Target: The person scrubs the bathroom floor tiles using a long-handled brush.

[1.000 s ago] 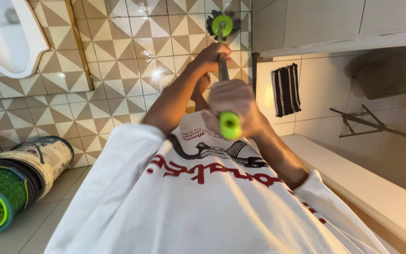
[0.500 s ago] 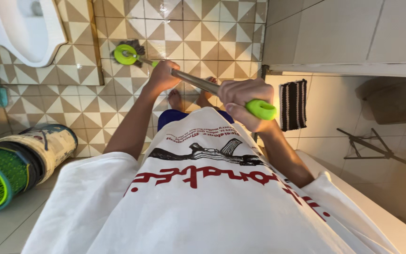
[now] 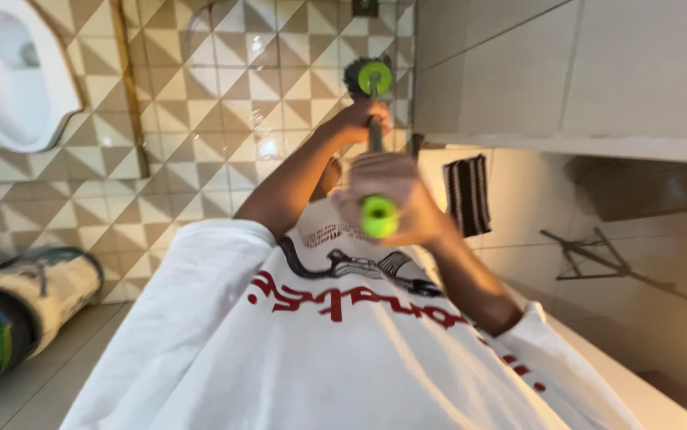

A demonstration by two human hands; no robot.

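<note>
While the white shirt (image 3: 343, 350) filled the near part of the view, the right hand (image 3: 395, 199) was wrapped shut around the green end cap of the mop (image 3: 373, 131), close to the chest. Farther out, the left hand (image 3: 355, 121) closed on the metal shaft, so both grips held the same pole, one above the other along it. Beyond the left hand the shaft ran on to the mop's green disc and dark strands, which lay on the patterned floor tiles (image 3: 224, 103) near the wall corner (image 3: 411, 95). The step in hand looked like scrubbing the wet tiles with the head pushed far forward; a further stroke would likely need steady downward pressure from the leading hand. To the right hung a striped cloth (image 3: 471, 193); far left sat the white floor toilet (image 3: 9, 76), with a bucket (image 3: 41, 291) nearer.
</note>
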